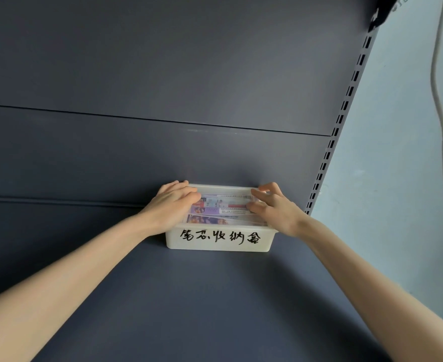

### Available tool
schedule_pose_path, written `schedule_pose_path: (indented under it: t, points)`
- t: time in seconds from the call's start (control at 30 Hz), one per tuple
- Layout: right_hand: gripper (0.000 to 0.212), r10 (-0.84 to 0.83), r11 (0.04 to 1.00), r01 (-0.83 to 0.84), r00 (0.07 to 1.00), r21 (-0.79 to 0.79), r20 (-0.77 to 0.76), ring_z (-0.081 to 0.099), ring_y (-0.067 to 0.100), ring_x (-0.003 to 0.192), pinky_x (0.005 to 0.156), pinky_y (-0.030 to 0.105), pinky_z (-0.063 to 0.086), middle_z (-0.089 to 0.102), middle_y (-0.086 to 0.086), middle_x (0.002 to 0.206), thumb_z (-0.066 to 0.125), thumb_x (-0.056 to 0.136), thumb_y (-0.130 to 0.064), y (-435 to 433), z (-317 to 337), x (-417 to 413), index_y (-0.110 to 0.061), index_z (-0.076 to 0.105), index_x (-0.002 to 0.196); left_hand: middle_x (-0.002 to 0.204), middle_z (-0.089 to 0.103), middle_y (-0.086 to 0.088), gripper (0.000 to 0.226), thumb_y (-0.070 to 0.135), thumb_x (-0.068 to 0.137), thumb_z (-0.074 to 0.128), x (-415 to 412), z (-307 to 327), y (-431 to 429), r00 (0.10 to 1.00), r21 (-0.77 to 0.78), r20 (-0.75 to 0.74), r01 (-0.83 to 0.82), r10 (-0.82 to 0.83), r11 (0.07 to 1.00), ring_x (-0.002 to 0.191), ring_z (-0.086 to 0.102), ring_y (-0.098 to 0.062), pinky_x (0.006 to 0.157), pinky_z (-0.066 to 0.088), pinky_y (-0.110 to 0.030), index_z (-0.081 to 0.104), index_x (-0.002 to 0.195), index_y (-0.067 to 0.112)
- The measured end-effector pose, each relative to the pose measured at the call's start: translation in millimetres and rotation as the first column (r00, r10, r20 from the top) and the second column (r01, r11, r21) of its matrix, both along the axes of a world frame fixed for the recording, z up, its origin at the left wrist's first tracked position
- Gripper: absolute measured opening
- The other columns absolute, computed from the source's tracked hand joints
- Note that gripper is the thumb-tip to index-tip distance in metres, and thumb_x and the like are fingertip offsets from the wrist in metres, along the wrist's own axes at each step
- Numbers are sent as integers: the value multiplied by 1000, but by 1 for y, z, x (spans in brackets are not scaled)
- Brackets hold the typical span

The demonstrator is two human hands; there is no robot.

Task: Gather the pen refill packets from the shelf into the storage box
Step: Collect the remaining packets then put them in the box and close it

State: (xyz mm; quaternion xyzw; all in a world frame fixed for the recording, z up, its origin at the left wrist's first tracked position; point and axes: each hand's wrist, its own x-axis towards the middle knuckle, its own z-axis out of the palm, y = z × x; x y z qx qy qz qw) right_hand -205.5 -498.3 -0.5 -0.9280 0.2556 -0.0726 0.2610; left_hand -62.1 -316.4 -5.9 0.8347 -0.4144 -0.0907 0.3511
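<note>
A white storage box [219, 240] with black handwriting on its front stands at the back of the dark shelf [189, 296]. Several pen refill packets [223, 207] lie flat inside it, their printed sides up. My left hand [172, 207] lies over the box's left rim, its fingers stretched onto the packets. Over the right rim, my right hand [272, 207] has bent fingers whose tips touch the right ends of the packets. The left ends of the packets are hidden under my left hand.
The shelf's dark back panel [163, 100] rises right behind the box. A slotted upright [330, 152] runs along the right side, with a pale wall [398, 152] and a hanging cable [442, 113] beyond it.
</note>
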Motion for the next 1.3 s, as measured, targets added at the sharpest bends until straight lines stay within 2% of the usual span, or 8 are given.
schedule_pose_path:
  t: [0.07, 0.17, 0.3, 0.47, 0.87, 1.07, 1.2, 1.3]
  points:
    - [62, 32, 992, -30, 999, 124, -13, 35, 21, 137, 113, 40, 27, 13, -14, 155, 45, 93, -50, -2, 0, -5, -24, 31, 147, 154, 30, 4, 36, 27, 99, 43, 2, -2, 3, 994, -124, -104, 14, -27, 992, 145, 10, -5, 106, 8, -19, 52, 132, 18]
    - [78, 51, 996, -50, 999, 74, -16, 28, 14, 143, 118, 42, 19, 3, -18, 160, 48, 86, -62, -2, -4, -10, -30, 18, 151, 154, 32, 1, 32, 25, 98, 46, 1, -6, 8, 987, -187, -149, 26, -54, 982, 145, 10, -5, 103, 8, -16, 57, 127, 15]
    - [72, 30, 999, -30, 999, -18, 27, 36, 18, 139, 114, 39, 26, 4, -16, 160, 47, 85, -64, 4, -6, -13, -37, 25, 148, 159, 17, 2, 47, 36, 98, 41, -1, -6, 12, 1000, -40, 10, -25, 25, 999, 147, 5, -6, 111, 7, -23, 42, 141, 16]
    - [81, 66, 987, -66, 998, 148, 0, 27, 11, 143, 117, 38, 20, -4, -21, 159, 51, 84, -63, -4, -6, -10, -33, 17, 151, 161, 2, 6, 62, 47, 97, 39, -4, 0, 14, 1000, 91, -16, 0, 1, 996, 146, -5, -4, 115, 1, -27, 24, 150, 19]
    - [52, -4, 992, 10, 999, -127, 46, 23, 22, 145, 117, 46, 15, 11, -14, 160, 38, 96, -48, 5, -5, -11, -34, 33, 145, 160, 2, 11, 70, 57, 95, 28, 2, -5, 14, 1000, 102, 5, -9, 8, 995, 145, -3, 0, 115, 0, -24, 13, 152, 19]
    - [75, 43, 963, -59, 997, 262, 68, 19, 9, 145, 119, 37, 17, -1, -22, 159, 53, 89, -51, -3, -8, -8, -30, 17, 151, 159, 5, 17, 71, 60, 94, 29, 4, -5, 13, 998, 71, -54, -26, 30, 997, 145, 1, 1, 116, 3, -27, 16, 152, 22]
    - [69, 14, 951, -58, 989, 304, 145, 21, 8, 144, 117, 33, 20, 1, -22, 159, 54, 91, -43, -5, -16, -6, -29, 21, 151, 159, 12, 14, 61, 48, 97, 36, 8, -13, 11, 980, -143, -197, -20, -9, 990, 144, 8, 1, 118, 6, -27, 26, 150, 19]
    - [63, 22, 901, -103, 981, 421, 193, 17, 5, 144, 106, 22, 21, 3, -21, 158, 50, 95, -39, -5, -14, -6, -27, 22, 150, 154, 25, 14, 49, 41, 98, 39, 7, -18, 12, 912, -313, -404, -64, -72, 948, 138, 28, -2, 112, 21, -24, 35, 144, 25]
